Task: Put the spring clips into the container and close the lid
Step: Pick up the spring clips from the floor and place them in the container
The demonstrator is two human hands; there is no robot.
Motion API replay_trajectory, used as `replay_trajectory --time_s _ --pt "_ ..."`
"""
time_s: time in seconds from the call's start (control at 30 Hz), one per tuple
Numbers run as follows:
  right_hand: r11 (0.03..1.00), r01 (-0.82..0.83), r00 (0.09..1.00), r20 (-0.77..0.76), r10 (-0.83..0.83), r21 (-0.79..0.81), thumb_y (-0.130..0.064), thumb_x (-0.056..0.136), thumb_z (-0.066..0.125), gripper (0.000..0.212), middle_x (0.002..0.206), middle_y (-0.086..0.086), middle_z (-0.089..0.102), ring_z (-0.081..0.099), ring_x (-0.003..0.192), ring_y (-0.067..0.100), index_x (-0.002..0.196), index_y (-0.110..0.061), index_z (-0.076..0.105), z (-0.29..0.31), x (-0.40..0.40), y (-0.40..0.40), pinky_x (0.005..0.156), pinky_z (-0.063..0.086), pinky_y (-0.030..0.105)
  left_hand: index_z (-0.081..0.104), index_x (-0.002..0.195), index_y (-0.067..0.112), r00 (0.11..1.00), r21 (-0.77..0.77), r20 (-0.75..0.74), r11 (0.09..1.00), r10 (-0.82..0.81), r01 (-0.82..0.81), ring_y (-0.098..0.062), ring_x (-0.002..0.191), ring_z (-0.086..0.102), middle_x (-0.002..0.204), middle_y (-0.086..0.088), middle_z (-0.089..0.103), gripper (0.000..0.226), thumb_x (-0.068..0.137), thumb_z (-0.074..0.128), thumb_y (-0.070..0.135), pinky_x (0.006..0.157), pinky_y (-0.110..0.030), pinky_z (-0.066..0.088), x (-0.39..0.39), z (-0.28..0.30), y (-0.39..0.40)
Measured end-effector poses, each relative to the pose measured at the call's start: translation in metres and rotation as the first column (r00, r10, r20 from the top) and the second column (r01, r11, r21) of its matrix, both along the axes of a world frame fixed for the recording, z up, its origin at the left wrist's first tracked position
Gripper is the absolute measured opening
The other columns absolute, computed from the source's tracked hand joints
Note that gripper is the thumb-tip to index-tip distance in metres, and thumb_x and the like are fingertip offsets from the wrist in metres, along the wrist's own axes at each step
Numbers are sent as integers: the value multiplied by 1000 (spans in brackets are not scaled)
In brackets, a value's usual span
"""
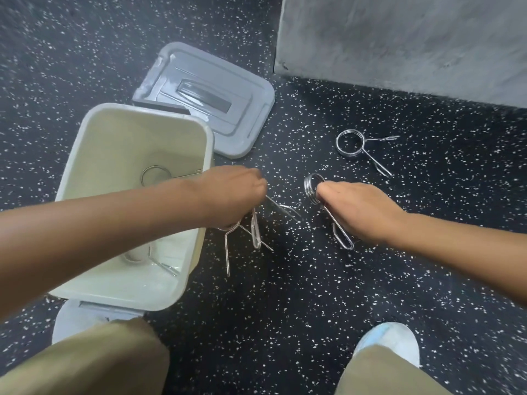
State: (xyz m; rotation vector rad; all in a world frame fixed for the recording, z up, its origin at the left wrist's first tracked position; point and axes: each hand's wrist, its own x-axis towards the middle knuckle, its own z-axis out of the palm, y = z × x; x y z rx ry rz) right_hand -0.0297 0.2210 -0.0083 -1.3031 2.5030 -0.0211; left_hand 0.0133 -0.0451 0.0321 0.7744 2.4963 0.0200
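Observation:
A pale open container (pixel 85 143) stands on the speckled floor at the left, with spring clips (pixel 155 173) lying inside. Its grey lid (pixel 228 89) lies flat just behind it. My left hand (pixel 228 189) is beside the container's right rim, shut on a bunch of spring clips (pixel 255 232) whose wire handles hang below it. My right hand (pixel 350 206) is to the right, shut on one spring clip (pixel 312 189), coil pointing left. Another spring clip (pixel 350 143) lies loose on the floor beyond my right hand.
A grey concrete wall (pixel 399 38) rises at the back right. My knees and light shoes (pixel 390 346) are at the bottom of the view, one shoe (pixel 82 317) touching the container's near side. Black speckled floor (pixel 285 295) surrounds everything.

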Motion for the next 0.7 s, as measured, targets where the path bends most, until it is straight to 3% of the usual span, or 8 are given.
replay_trajectory --time_s 0.13,0.2,0.27,0.33,0.4,0.47,0.6,0.7 --pt "996 88 995 45 -87 -2 -11 98 48 8 77 -1 50 48 63 24 96 -17 43 11 -5 -6 52 38 38 53 102 10 992 178 -53 979 114 -103 -25 89 56 96 -5 56 12 92 58 4 78 -42 50 -2 19 -10" --pt "991 132 988 83 -129 -28 -17 101 45 1 82 0 53 50 65 25 101 -16 45 16 -6 -10 56 43 41 54 102 12 980 260 -111 957 163 -130 -24 88 57 97 -5 58 13 92 59 5 75 -41 50 -1 27 -16" --pt "987 157 984 97 -152 -46 -21 102 42 8 88 -1 56 52 66 23 108 -17 45 20 -8 -15 56 41 39 54 100 13 965 314 -188 942 182 -117 -23 81 56 92 -4 59 18 89 59 -1 66 -35 46 -2 33 -24" --pt "981 179 979 113 -170 -73 -24 101 41 12 87 -2 55 48 60 18 111 -18 43 24 -8 -20 53 33 37 51 99 14 953 317 -221 940 207 -130 -21 76 51 89 -3 57 24 86 57 -5 61 -32 40 -3 44 -30" --pt "975 193 975 134 -178 -109 -25 100 40 14 88 -3 53 43 57 14 113 -18 42 31 -8 -26 52 29 36 50 100 15 940 327 -221 928 259 -179 -23 79 50 90 -4 57 24 86 54 -4 64 -36 44 -4 57 -36" --pt "968 201 972 150 -178 -152 -25 99 39 17 90 -3 52 45 58 15 115 -19 40 37 -7 -33 52 32 36 49 107 14 921 364 -228 905 317 -221 -26 82 53 94 -7 60 25 88 51 -1 68 -43 49 -2 68 -43" --pt "951 233 962 190 -195 -204 -22 102 45 14 90 -2 56 53 61 18 115 -24 39 47 -6 -51 52 46 42 43 133 19 863 377 -260 868 433 -322 -20 88 50 111 -10 64 45 93 54 2 69 -39 49 6 80 -72" --pt "944 237 958 216 -188 -228 -23 102 46 13 88 -4 54 52 60 17 113 -25 38 52 -5 -65 51 44 41 57 129 12 890 342 -290 907 352 -247 -29 98 59 112 -11 67 38 92 57 1 79 -48 54 17 91 -102"
